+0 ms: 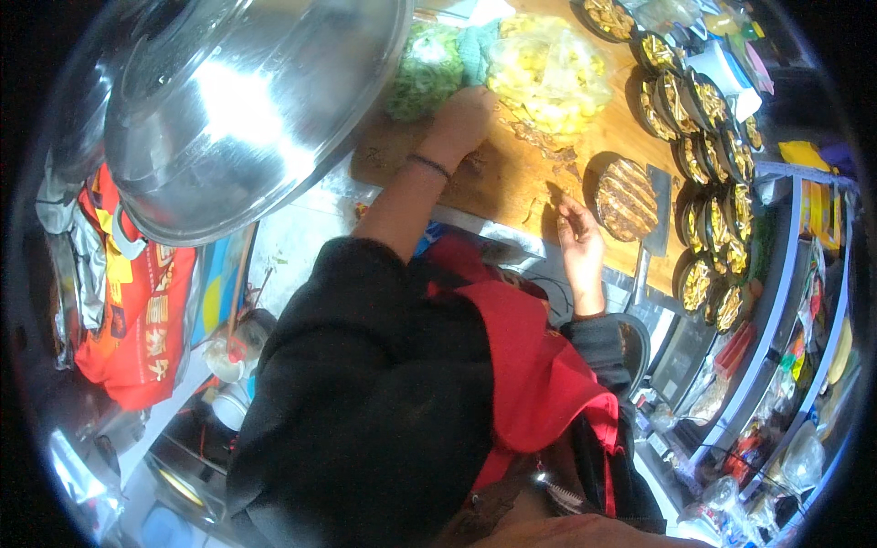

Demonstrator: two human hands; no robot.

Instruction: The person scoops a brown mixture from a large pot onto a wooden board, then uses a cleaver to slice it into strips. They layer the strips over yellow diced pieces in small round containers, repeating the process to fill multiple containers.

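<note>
My left hand reaches to the far side of the wooden board, closed at the near end of a teal cloth; its fingertips are hidden. On one side of the cloth is a bag of shredded greens, on the other a clear bag of yellow pieces. My right hand hovers by the board's near edge, fingers loosely curled and apart, holding nothing. Just right of it sits a round browned piece of food cut into strips. A flat rectangular blade with a handle lies against it.
Brown scraps lie near the yellow pieces. Several black bowls with yellowish strips line the board's right side. A large shiny metal bowl looms at the upper left. Shelves with packages stand at right, a red bag at left.
</note>
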